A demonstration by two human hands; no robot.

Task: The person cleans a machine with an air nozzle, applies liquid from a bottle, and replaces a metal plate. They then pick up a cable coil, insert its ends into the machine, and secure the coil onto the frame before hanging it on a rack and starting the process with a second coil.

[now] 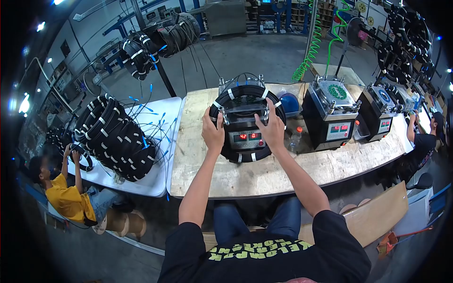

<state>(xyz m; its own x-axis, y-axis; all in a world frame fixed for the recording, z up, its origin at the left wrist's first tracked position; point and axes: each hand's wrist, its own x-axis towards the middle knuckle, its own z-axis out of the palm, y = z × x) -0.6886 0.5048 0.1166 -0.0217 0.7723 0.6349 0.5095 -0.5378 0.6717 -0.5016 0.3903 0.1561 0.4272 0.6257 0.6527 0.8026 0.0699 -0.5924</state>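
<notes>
A large black cable coil (252, 155) with white tape bands rings the front of a black machine with a red digital display (247, 137). On the coil's left side, my left hand (213, 132) has its thumb inside the ring and its fingers around the outer edge. My right hand (272, 126) is at the coil's right side, thumb pointing up near the machine's clear top plate and fingers at the coil. The machine's upper part shows through the ring.
Right of the coil stand a small bottle (296, 137), a blue round item in a tray (289, 103) and two more machines (332, 115) (379, 113). Stacked coils (113, 137) lie on a white table (163, 141) at left. Co-workers (71, 195) (421, 141) sit at both sides.
</notes>
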